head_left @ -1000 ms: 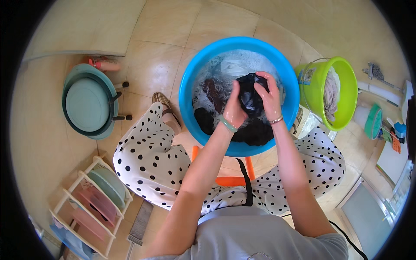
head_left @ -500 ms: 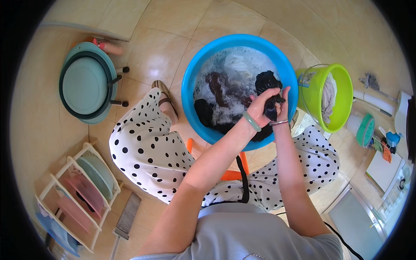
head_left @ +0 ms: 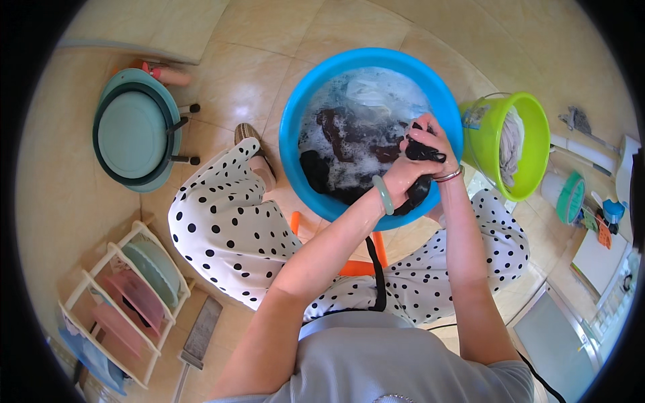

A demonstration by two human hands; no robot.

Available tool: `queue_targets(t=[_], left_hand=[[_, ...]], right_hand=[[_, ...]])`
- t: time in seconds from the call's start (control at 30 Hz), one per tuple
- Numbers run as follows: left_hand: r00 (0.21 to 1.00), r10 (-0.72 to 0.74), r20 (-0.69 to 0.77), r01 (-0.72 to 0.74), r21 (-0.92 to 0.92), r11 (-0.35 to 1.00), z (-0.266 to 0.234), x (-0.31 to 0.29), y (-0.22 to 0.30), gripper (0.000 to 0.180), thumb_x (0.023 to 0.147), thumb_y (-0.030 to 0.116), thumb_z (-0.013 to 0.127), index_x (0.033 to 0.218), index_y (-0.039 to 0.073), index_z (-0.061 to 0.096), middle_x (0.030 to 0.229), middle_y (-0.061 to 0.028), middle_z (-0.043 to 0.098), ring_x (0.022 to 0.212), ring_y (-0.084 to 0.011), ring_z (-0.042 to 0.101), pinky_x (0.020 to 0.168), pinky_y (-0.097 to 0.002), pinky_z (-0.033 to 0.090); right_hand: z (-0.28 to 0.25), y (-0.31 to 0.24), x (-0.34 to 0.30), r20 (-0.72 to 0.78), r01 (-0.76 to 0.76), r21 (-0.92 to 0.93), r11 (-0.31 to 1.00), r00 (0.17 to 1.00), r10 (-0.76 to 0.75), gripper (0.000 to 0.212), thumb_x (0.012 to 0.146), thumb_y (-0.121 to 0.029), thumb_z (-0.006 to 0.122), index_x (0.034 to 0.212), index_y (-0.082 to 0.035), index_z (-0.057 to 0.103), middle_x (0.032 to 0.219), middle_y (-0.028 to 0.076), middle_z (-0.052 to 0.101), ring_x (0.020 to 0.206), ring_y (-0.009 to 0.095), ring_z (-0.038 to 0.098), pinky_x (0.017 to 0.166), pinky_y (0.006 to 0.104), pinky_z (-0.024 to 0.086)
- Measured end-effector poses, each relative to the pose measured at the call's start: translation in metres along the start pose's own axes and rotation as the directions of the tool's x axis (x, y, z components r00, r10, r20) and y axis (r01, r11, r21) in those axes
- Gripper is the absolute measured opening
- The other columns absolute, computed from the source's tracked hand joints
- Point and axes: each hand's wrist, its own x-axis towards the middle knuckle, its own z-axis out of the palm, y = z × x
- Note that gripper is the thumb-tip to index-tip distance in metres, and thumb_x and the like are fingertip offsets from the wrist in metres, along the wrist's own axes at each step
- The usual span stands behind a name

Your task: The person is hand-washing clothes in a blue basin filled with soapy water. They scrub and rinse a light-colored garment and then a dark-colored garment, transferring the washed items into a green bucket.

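Observation:
Over the right side of a round blue basin (head_left: pixel 290 134), my hands grip a wet black cloth (head_left: pixel 423 154) between them. My left hand (head_left: pixel 403 176), below a pale green bangle, is closed around its lower part. My right hand (head_left: pixel 440 142), with a silvery bangle at the wrist, has its fingers bent over the upper part. Part of the cloth hangs beneath the hands into the basin. Foamy water fills the basin. In it lie a dark brown cloth (head_left: pixel 334 134), a black cloth (head_left: pixel 314 171) at the left and a whitish cloth (head_left: pixel 369 93) at the far side.
To the basin's right stands a lime-green bucket (head_left: pixel 537 138) holding a greyish cloth (head_left: pixel 511 148). Pale green basins (head_left: pixel 131 134) lean at the left wall. A white rack (head_left: pixel 114 248) holds several basins at lower left, beside a flat mop (head_left: pixel 203 332). An orange stool (head_left: pixel 357 269) is under me.
My right hand has turned over the black cloth and its fingers now close on it. My left hand has moved slightly lower, and the cloth is bunched more tightly between them.

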Motion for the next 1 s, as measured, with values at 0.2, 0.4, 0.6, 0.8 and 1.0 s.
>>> queue_targets(t=[0.2,0.4,0.6,0.8,1.0], left_hand=[[0.977,0.202,-0.075,-0.105,0.655,0.748,-0.012,0.013,-0.011,0.031,0.078,0.021,0.064,0.094,-0.005,0.059,0.085,-0.011,0.064,0.081,-0.021,0.062,0.07,-0.0328,0.048],[0.943,0.33,-0.052,-0.057,0.948,0.315,-0.015,0.009,-0.012,0.044,0.081,0.034,0.063,0.09,-0.009,0.061,0.084,-0.031,0.062,0.085,-0.0439,0.061,0.074,-0.0446,0.049],[0.926,0.339,-0.164,0.125,0.983,0.134,-0.031,0.012,-0.022,0.043,0.081,0.036,0.061,0.089,-0.006,0.062,0.09,-0.0275,0.063,0.088,-0.0441,0.06,0.079,-0.045,0.05],[0.947,0.278,-0.159,0.165,0.986,-0.001,-0.046,0.021,-0.021,0.045,0.082,0.036,0.057,0.109,0.0,0.06,0.1,-0.0248,0.064,0.097,-0.0384,0.061,0.085,-0.0446,0.048],[0.985,0.174,-0.01,-0.13,0.62,0.774,-0.076,0.053,-0.006,0.046,0.067,0.012,0.077,0.109,0.0,0.06,0.103,-0.0117,0.066,0.098,-0.0234,0.062,0.088,-0.0361,0.047]], right_hand=[[0.028,-0.028,-0.009,0.064,0.074,-0.343,0.937,0.996,-0.055,0.051,0.082,-0.004,0.059,0.132,-0.007,0.049,0.127,0.007,0.051,0.084,0.011,0.058,0.071,0.025,0.048],[0.034,-0.015,-0.001,0.119,0.268,-0.711,0.651,0.957,-0.264,0.02,0.091,-0.015,0.058,0.105,-0.003,0.067,0.099,0.005,0.068,0.086,0.008,0.057,0.075,0.025,0.047],[0.044,0.001,0.002,-0.052,0.17,-0.811,0.561,0.933,-0.357,0.028,0.095,-0.02,0.054,0.077,-0.001,0.062,0.065,0.002,0.057,0.057,0.008,0.046,0.053,0.0261,0.038],[0.046,0.017,0.014,-0.144,0.086,-0.879,0.47,0.89,-0.432,0.043,0.095,-0.032,0.051,0.068,0.001,0.058,0.055,0.01,0.053,0.052,0.017,0.053,0.054,0.0342,0.042],[0.026,0.02,0.026,-0.111,0.233,-0.725,0.648,0.889,-0.444,0.03,0.088,-0.032,0.063,0.091,-0.002,0.061,0.086,0.012,0.063,0.081,0.02,0.061,0.073,0.0314,0.047]])
